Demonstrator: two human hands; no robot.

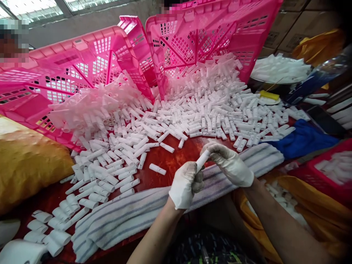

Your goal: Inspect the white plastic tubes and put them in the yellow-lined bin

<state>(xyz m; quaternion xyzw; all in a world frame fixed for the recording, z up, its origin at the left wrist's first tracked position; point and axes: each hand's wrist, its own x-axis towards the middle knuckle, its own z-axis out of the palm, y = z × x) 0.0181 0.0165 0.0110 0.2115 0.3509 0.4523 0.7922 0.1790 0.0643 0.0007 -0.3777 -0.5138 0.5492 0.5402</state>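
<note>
My left hand (185,183), in a white glove, is closed around a small white plastic tube (202,160) that slants up to the right. The gloved fingers of my right hand (229,163) are pinched on the upper end of this same tube. Both hands are over a striped towel (123,211) along the table's near edge. Just beyond them, many loose white tubes (189,110) are heaped on the red tabletop (176,148). One single tube (157,169) lies apart, left of my left hand.
Two pink crates (217,22) (90,44) lie tipped toward me behind the heap. A yellow sack (33,161) bulges at the left. To the right are a blue cloth (305,141), a yellow object (269,95), a heaped bowl of white pieces (280,69) and a red basket (310,179).
</note>
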